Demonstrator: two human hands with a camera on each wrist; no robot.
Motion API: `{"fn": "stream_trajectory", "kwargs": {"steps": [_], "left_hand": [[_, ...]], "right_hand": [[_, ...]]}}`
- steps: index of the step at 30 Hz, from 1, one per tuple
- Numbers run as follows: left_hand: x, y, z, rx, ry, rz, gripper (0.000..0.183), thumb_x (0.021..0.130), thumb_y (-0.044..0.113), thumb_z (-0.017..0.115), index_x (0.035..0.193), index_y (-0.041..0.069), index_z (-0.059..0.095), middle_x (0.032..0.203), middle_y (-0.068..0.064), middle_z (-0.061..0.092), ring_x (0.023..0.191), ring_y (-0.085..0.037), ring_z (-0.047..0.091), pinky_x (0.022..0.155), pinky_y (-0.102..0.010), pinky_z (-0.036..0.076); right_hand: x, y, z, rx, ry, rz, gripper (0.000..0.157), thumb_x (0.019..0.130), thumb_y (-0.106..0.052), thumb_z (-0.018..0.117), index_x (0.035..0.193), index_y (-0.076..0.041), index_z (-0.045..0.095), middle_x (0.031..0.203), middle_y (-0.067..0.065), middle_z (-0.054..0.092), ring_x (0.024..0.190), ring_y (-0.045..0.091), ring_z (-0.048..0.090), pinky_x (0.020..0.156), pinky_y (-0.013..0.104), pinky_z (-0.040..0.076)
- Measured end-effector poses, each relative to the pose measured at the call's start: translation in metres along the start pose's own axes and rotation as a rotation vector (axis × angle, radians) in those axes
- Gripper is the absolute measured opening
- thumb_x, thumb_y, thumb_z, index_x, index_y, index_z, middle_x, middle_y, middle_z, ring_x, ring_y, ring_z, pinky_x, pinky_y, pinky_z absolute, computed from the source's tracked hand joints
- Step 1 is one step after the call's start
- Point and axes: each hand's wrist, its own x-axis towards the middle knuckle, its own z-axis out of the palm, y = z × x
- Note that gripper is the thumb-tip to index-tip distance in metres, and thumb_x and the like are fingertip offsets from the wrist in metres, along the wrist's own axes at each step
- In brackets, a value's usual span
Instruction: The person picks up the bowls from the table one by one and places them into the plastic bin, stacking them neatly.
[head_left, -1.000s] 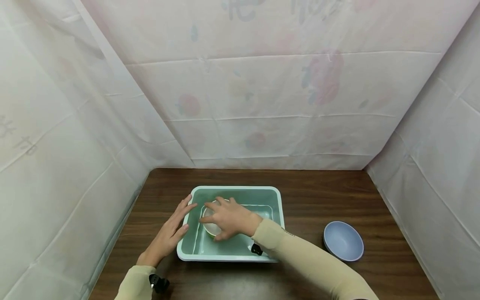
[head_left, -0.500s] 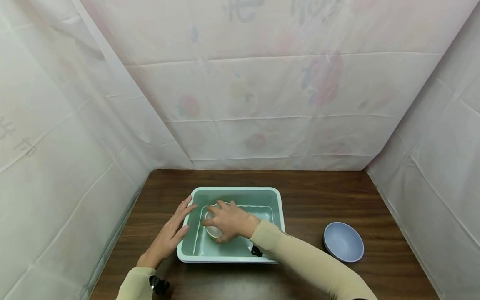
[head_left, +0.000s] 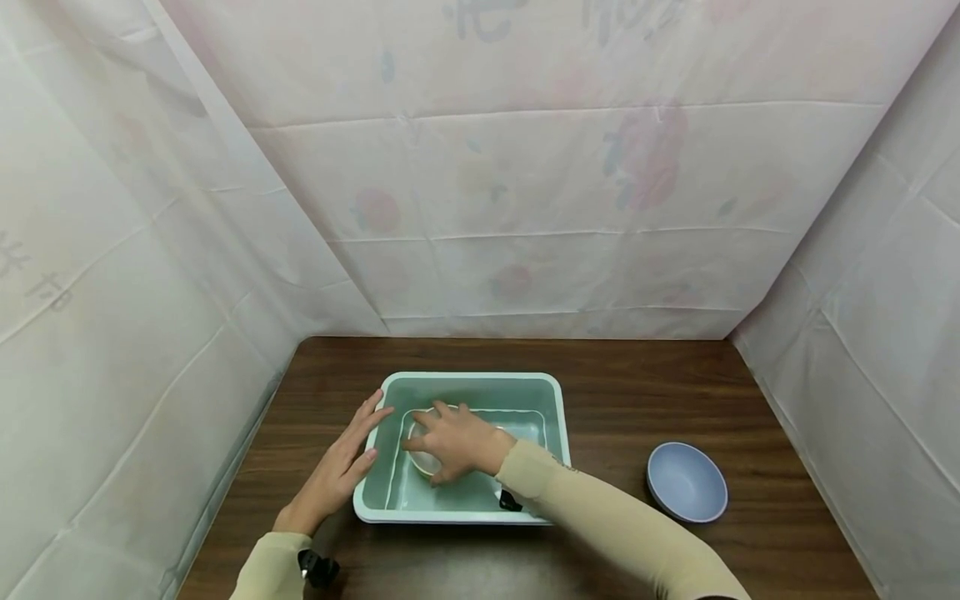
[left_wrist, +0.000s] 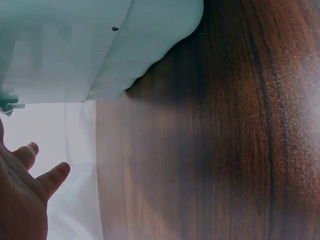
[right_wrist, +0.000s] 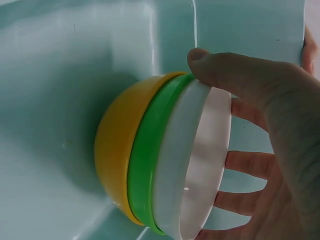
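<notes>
A nested stack of bowls (right_wrist: 142,155), with yellow lowest, green in the middle and white uppermost, sits inside the pale green plastic tub (head_left: 472,517). My right hand (head_left: 459,442) reaches into the tub from above and grips the stack's rim. Its thumb lies at the near edge of the green and white bowls, and its fingers spread along the opposite edge, as the right wrist view shows. My left hand (head_left: 333,475) rests with extended fingers against the tub's left rim. In the left wrist view, part of that hand (left_wrist: 22,185) shows beneath the tub's outer wall (left_wrist: 55,55).
A blue bowl (head_left: 687,482), perhaps with another beneath it, stands on the dark wood table (head_left: 622,392) right of the tub. White printed sheeting (head_left: 525,208) hangs behind the table and along both sides. Black wrist devices appear at both sleeves.
Compared with a second ago, my right hand and the bowls have shifted slightly right within the tub. My left hand and the blue bowl have stayed in place.
</notes>
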Motion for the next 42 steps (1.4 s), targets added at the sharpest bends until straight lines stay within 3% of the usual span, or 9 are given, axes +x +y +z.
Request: {"fn": "stream_trajectory", "kwargs": {"steps": [4,11,26,42], "left_hand": [[0.0,-0.001,0.0,0.009,0.001,0.005,0.068,0.097,-0.004,0.053,0.16,0.016,0.037,0.172,-0.013,0.019,0.159,-0.037,0.017,0.119,-0.008,0.009],[0.0,-0.001,0.0,0.004,0.0,0.008,0.071,0.096,-0.005,0.053,0.161,0.017,0.036,0.173,-0.013,0.018,0.161,-0.021,0.014,0.118,-0.007,0.011],[-0.001,-0.001,0.0,0.009,0.007,0.027,0.066,0.098,-0.002,0.053,0.16,0.015,0.037,0.172,-0.016,0.019,0.161,-0.024,0.015,0.119,-0.008,0.011],[0.0,0.0,-0.001,0.009,0.005,0.044,0.068,0.096,-0.005,0.054,0.16,0.012,0.038,0.172,-0.016,0.018,0.16,-0.021,0.016,0.118,-0.008,0.013]], "right_hand": [[0.001,0.001,0.001,-0.008,-0.002,0.0,0.067,0.085,-0.064,0.074,0.147,-0.046,0.054,0.159,0.005,0.046,0.135,0.035,0.053,0.09,0.054,0.058],[0.003,0.002,0.004,-0.007,0.0,-0.004,0.069,0.084,-0.065,0.074,0.147,-0.046,0.054,0.158,0.004,0.046,0.135,0.034,0.053,0.09,0.053,0.058],[0.006,0.0,0.004,0.015,-0.056,0.025,0.072,0.085,-0.068,0.072,0.15,-0.045,0.051,0.161,0.002,0.043,0.144,0.036,0.046,0.098,0.057,0.055],[0.002,0.006,-0.005,0.054,-0.054,0.046,0.067,0.089,-0.064,0.068,0.149,-0.039,0.053,0.155,0.0,0.051,0.137,0.029,0.053,0.098,0.047,0.055]]}}
